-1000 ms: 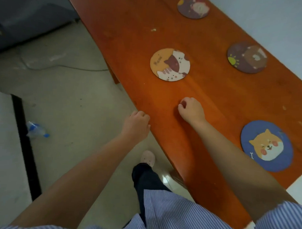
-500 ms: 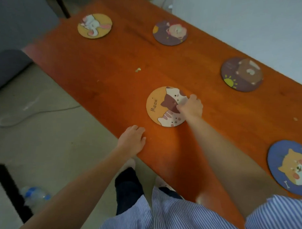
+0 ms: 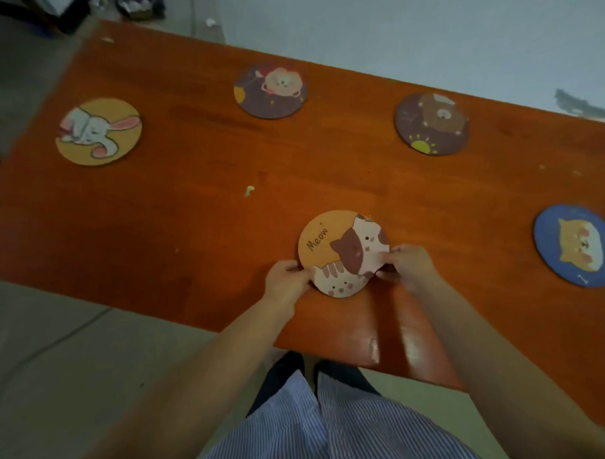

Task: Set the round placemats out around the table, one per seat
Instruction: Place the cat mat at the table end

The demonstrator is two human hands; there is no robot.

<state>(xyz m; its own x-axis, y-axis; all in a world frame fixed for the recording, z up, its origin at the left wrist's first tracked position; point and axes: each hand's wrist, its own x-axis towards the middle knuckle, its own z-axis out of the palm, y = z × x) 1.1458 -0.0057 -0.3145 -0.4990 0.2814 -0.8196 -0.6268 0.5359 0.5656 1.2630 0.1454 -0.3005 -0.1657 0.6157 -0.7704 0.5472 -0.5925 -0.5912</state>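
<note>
Placemats are spread over the orange-brown bench [image 3: 191,225], five of them in my view, and I'll place everything off the cat one, the "Meow" placemat [image 3: 341,253], sitting close to the near edge right in front of me.

Biggest thing first: the bench itself runs wide to both sides of the Meow placemat, glossy along the near edge just below it. My striped shirt [image 3: 321,432] hangs below that, with dark trousers showing at the bench edge.

Both my arms come up from there to the Meow placemat. My left hand [image 3: 287,280] is closed on its lower-left rim, fingers pinching the edge. My right hand [image 3: 408,264] grips the right rim, thumb on top over the cat's white cheek, fingers tucked underneath. That right side looks lifted a touch off the bench; how far, I can't tell.

Now the others. Far to the right of the Meow placemat, well apart, lies the blue dog placemat [image 3: 574,251], flat near the bench end. Beyond it and to the right, by the far edge, is the dark bear placemat [image 3: 431,124] with a little yellow sun. Beyond and slightly left, also by the far edge, is the dark purple placemat [image 3: 270,91] with a pale fluffy animal. Far left and beyond, near the other bench end, lies the yellow rabbit placemat [image 3: 98,131].

Smallest: a pale crumb [image 3: 249,190] on the bare wood, beyond-left of the Meow placemat, touching nothing.
</note>
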